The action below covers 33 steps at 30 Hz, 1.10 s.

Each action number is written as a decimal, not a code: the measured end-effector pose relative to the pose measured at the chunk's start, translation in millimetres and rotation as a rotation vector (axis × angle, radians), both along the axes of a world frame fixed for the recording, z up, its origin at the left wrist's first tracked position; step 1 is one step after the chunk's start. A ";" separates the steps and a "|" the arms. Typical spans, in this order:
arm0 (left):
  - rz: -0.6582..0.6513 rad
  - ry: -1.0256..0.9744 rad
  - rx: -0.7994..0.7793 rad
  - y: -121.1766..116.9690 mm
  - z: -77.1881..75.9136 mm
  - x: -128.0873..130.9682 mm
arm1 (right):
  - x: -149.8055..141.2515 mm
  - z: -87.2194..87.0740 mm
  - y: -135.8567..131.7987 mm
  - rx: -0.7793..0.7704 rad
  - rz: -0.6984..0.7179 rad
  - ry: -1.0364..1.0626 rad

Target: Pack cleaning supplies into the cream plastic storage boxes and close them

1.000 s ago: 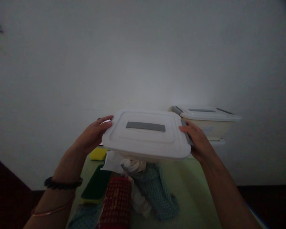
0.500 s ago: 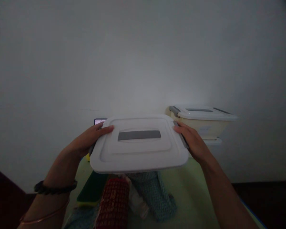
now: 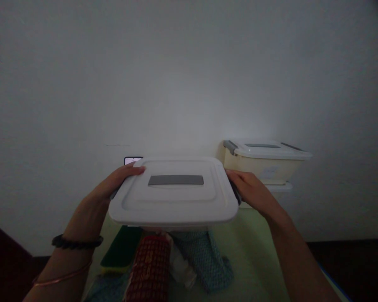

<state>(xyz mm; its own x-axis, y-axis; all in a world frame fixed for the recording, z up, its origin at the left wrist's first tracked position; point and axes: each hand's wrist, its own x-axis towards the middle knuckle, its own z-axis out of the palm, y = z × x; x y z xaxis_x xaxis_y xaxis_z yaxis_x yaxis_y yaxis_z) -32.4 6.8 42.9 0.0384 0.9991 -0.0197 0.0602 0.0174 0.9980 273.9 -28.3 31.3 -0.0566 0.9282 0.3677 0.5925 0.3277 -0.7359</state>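
Observation:
I hold a white plastic storage box (image 3: pixel 173 205) with a grey handle strip in its lid, raised above the table. My left hand (image 3: pixel 113 184) grips its left end, thumb lying on the lid. Its right end is gripped by my right hand (image 3: pixel 250 191), fingers wrapped around the grey side latch. A black bead bracelet and a thin bangle circle my left wrist. Under the box lie a red patterned cloth roll (image 3: pixel 149 268) and a teal cloth (image 3: pixel 208 258).
A pale green table (image 3: pixel 255 260) stands against a white wall. At the back right, a cream storage box (image 3: pixel 264 161) with a white lid sits stacked on another. A dark green sponge (image 3: pixel 121 251) lies at the left. A phone screen (image 3: pixel 132 160) leans at the wall.
The box has moved left and toward me, hiding the white cloth and yellow sponge behind it. Both hands kept their grip on its ends.

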 end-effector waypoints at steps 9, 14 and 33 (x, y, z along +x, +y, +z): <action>-0.044 -0.021 -0.030 13.3 -3.5 -8.7 | -8.2 -12.4 7.1 0.163 -0.052 -0.040; -0.021 -0.042 -0.011 16.3 -3.1 -9.2 | -6.6 -15.6 8.5 0.105 0.000 -0.001; -0.056 -0.077 -0.022 13.2 0.1 3.4 | -41.3 -5.3 -19.8 0.242 0.024 -0.300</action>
<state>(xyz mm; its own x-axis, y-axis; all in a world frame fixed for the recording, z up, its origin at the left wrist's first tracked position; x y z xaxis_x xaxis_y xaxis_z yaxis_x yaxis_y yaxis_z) -29.0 20.0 43.0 0.0963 0.9947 -0.0365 -0.0154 0.0381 0.9992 232.5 -48.0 25.9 -0.2160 0.8135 0.5399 0.7597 0.4874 -0.4305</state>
